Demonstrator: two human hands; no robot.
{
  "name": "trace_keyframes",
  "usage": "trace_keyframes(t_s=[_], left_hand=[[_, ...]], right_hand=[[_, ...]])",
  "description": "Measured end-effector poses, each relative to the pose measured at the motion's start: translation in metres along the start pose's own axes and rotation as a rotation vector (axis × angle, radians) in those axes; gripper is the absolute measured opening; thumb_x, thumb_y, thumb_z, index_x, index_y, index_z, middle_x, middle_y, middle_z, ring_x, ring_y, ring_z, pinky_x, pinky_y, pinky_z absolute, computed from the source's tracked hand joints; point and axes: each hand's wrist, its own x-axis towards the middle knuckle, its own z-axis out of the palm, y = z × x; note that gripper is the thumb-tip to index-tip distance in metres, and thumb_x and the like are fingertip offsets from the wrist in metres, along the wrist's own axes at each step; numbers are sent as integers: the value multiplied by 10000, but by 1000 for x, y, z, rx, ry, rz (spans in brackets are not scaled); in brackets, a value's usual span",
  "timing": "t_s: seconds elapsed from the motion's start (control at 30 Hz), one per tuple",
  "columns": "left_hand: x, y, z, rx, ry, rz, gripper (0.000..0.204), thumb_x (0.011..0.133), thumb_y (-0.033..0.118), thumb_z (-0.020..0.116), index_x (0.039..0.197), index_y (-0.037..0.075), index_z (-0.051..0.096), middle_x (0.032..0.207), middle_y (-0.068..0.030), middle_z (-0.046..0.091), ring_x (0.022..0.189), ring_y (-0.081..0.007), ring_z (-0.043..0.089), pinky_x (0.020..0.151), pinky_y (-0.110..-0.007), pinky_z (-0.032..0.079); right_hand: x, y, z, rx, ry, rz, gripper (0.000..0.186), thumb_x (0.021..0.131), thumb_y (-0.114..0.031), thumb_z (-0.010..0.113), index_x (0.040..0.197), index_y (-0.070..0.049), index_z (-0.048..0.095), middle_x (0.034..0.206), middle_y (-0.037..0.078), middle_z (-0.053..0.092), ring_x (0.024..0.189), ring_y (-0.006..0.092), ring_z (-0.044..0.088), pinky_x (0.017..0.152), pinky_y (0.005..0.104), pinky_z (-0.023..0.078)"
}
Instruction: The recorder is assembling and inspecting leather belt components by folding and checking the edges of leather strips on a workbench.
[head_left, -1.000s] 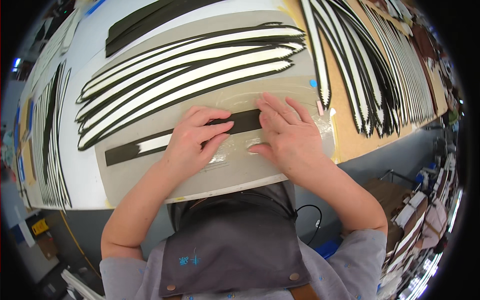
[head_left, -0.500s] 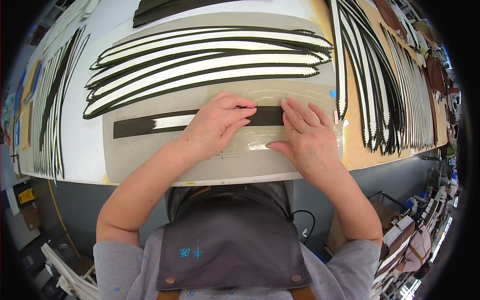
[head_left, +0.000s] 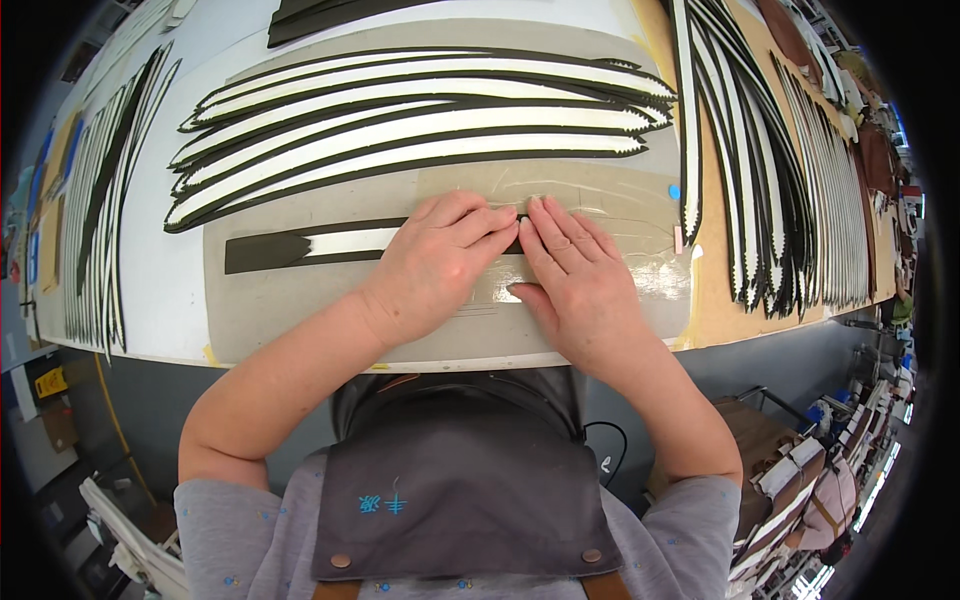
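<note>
A narrow black strip with a white middle band (head_left: 352, 241) lies crosswise in front of me, its left end folded over in solid black. My left hand (head_left: 432, 262) rests over the strip, thumb and fingers pinched together on it near its right part. Right beside those fingertips, my right hand (head_left: 582, 268) lies flat across the strip's right end, fingers stretched out and thumb apart. Only slivers of black show between the hands; the right end is hidden beneath them. Under the work is a grey mat (head_left: 300, 320) with a clear shiny sheet (head_left: 650, 270).
Several black-edged white strips (head_left: 400, 130) with notched ends lie stacked beyond my hands. More strips (head_left: 750, 180) hang in a bundle at the right, and others (head_left: 110, 200) at the left. Dark material (head_left: 330, 18) sits at the far edge. A blue dot (head_left: 674, 191) marks the mat's right side.
My right hand has slid left along the strip until it meets my left hand, covering the black right part that showed between them. The left hand has shifted slightly right.
</note>
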Motion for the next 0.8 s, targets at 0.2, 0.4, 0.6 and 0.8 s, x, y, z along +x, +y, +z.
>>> trace_keyframes(t_s=[0.2, 0.4, 0.6, 0.8], left_hand=[[-11, 15, -14, 95, -132, -73, 505, 832, 110, 702, 1327, 31, 642, 1417, -68, 595, 1276, -261, 545, 1082, -420, 451], [-22, 25, -25, 232, -220, -159, 572, 879, 205, 752, 1416, 80, 596, 1547, -32, 516, 1461, -233, 429, 1215, -476, 312], [-31, 27, -27, 266, -234, -198, 555, 901, 216, 736, 1424, 98, 592, 1554, -17, 513, 1478, -224, 410, 1237, -502, 272], [-35, 27, -25, 245, -184, -220, 531, 915, 220, 722, 1416, 94, 598, 1546, -18, 521, 1485, -226, 404, 1241, -506, 262]], right_hand=[[-4, 5, 6, -5, -14, 16, 633, 925, -366, 720, 1452, -57, 555, 1562, 102, 499, 1460, 245, 455, 1194, 458, 362], [-9, 7, 0, -2, -63, 67, 667, 932, -431, 701, 1496, -121, 525, 1585, 45, 483, 1462, 201, 452, 1209, 460, 333], [-19, 21, -7, -38, -76, 79, 710, 917, -423, 716, 1526, -133, 496, 1591, 16, 480, 1460, 197, 456, 1223, 469, 308], [-22, 25, -15, -71, -136, 83, 742, 906, -346, 732, 1555, -115, 458, 1613, 49, 452, 1496, 255, 413, 1240, 494, 265]])
